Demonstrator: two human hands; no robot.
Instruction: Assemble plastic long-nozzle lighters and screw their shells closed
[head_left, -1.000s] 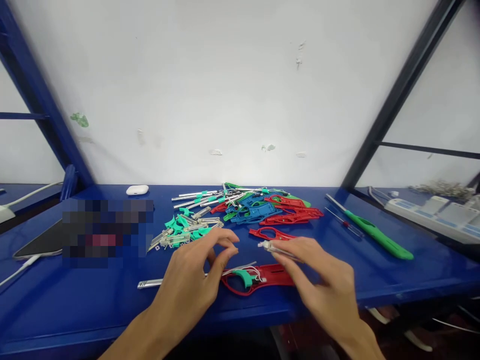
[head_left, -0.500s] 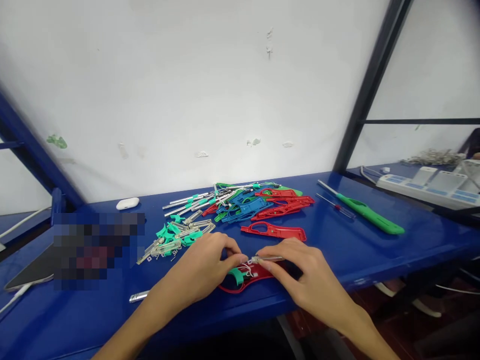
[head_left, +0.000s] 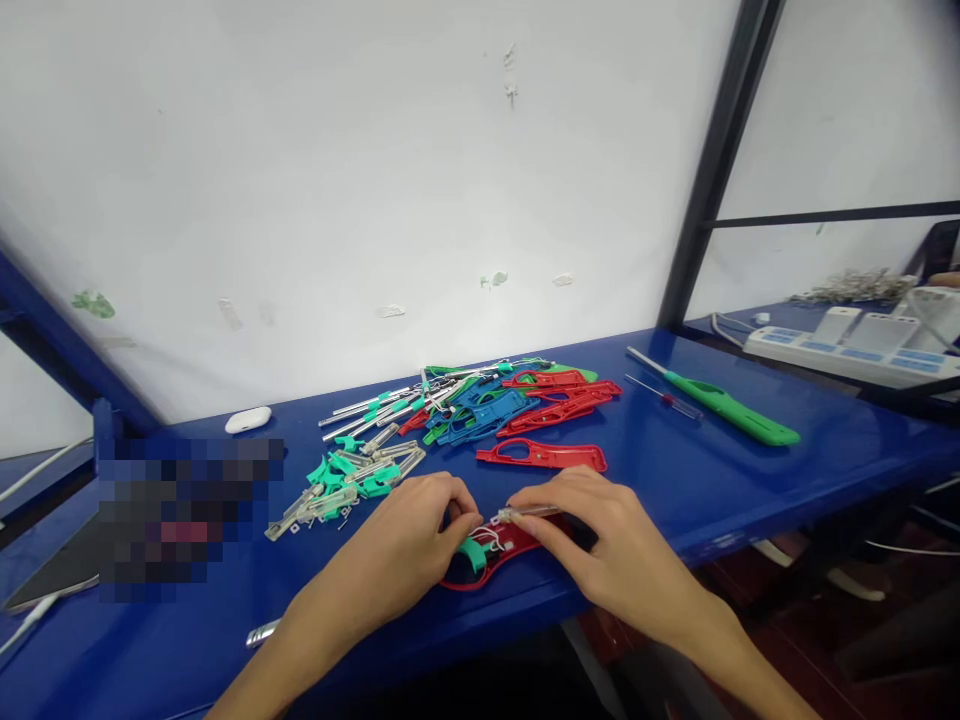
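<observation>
My right hand (head_left: 600,530) is closed, thumb and fingers pinching a clear plastic lighter tank (head_left: 504,515) above a red lighter half-shell (head_left: 480,583). My left hand (head_left: 424,525) is also closed, its thumb and forefinger pressed together just left of the tank's tip; anything between them is too small to make out. The shell lies on the table, holding a green trigger (head_left: 474,553) and thin white wires (head_left: 491,538). Part of the shell is hidden under my right hand. By my left forearm, a metal tube (head_left: 262,633) pokes out.
Beyond my hands are another red half-shell (head_left: 544,455), piled red, blue and green shells (head_left: 491,412) with metal tubes, and clear tanks with green triggers (head_left: 349,480). A screwdriver (head_left: 667,398) and green lighter (head_left: 735,408) lie right. A white case (head_left: 248,420) sits left on the blue table (head_left: 720,510).
The whole view has shifted slightly, with the table's things sitting a little further left. Both hands keep nearly the same pose, the tank still in my right hand.
</observation>
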